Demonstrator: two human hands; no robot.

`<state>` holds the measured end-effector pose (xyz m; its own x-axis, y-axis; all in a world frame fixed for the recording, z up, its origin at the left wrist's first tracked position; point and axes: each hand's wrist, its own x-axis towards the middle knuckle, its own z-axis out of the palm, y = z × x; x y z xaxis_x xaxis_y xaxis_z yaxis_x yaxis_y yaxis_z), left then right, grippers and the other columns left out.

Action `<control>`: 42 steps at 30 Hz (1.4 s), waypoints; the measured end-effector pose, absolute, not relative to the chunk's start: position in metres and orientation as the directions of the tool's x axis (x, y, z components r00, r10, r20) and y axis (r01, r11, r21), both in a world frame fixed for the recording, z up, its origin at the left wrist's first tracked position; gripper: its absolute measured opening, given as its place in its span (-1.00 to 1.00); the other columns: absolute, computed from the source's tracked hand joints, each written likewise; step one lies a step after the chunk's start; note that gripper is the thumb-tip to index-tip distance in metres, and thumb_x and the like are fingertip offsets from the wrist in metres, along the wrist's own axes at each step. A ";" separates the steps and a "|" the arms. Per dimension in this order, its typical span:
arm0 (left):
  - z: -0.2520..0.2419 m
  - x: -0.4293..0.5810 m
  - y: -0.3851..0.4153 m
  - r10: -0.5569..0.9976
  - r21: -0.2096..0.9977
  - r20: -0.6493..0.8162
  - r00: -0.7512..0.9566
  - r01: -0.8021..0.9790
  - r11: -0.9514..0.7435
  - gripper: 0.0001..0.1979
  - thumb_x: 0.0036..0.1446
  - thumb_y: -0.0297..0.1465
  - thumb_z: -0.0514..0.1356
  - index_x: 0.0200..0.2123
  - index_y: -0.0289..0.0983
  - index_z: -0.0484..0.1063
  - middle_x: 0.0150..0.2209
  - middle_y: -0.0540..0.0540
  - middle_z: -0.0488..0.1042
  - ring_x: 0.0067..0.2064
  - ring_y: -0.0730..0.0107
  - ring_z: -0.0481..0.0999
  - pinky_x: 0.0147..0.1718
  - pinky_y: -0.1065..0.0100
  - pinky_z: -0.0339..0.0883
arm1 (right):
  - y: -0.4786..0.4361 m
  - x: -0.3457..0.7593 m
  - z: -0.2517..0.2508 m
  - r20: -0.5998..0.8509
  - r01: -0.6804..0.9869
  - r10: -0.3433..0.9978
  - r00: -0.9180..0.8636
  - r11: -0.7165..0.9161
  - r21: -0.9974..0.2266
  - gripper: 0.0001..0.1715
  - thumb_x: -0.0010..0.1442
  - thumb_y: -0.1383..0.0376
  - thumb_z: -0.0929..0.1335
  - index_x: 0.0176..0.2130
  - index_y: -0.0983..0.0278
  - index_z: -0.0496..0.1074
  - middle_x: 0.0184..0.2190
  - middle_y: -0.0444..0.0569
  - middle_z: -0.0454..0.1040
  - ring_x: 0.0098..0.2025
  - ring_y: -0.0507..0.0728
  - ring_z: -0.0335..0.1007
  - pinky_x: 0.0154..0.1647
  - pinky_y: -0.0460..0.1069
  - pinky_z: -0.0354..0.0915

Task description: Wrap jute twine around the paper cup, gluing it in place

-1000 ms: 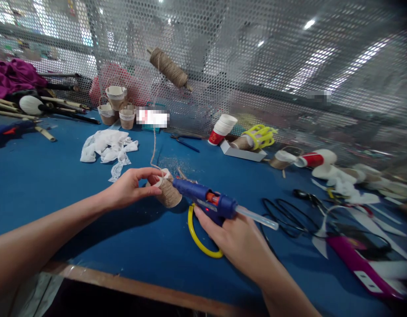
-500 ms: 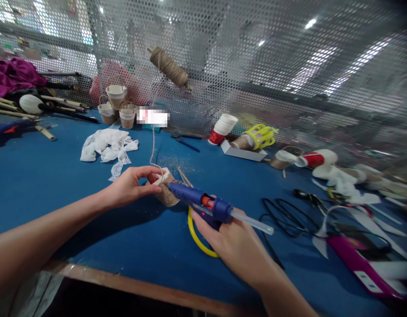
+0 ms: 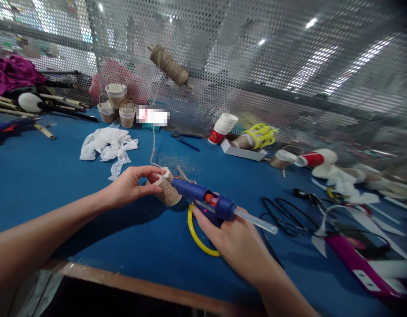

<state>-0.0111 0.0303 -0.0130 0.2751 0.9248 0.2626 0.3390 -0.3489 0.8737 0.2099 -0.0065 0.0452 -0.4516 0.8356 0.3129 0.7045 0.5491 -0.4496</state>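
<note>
My left hand [image 3: 135, 187] is closed on the rim of a small paper cup [image 3: 170, 193] wrapped in brown twine, tilted over the table. Some of its fingers are inside the cup's mouth. From the cup a strand of twine [image 3: 153, 145] runs up toward a twine spool [image 3: 169, 65] on the mesh wall. In my right hand [image 3: 234, 237] is a blue glue gun [image 3: 203, 198], a clear glue stick poking out of its back. Its nozzle points at the twine near the cup's rim. Scissors with yellow handles [image 3: 199, 240] lie partly hidden under the gun.
White lace [image 3: 107, 143] lies left of the cup. Behind it stand several small twine baskets [image 3: 116, 94]. Pliers [image 3: 186, 141], stacked paper cups [image 3: 223, 127] and a white tray [image 3: 243, 152] sit along the mesh. Black cable [image 3: 289, 220] and a purple power strip [image 3: 358, 264] lie at right.
The glue gun in my right hand has shifted slightly to the right, its nozzle drawn back a little along the cup, showing more of the twine wrapping. My left hand stays put.
</note>
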 end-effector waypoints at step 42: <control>-0.009 -0.011 0.030 0.914 0.858 0.251 0.318 0.364 -0.362 -0.65 0.00 -0.39 0.18 -0.10 -0.36 0.38 -0.40 -0.03 0.40 -0.33 0.44 0.37 -0.20 0.31 0.30 | -0.007 0.212 0.029 0.261 0.761 0.871 -0.416 0.491 -0.424 -0.83 0.11 0.31 0.23 -0.43 0.27 0.38 -0.54 -0.06 0.44 -0.53 0.06 0.33 -0.49 -0.06 0.27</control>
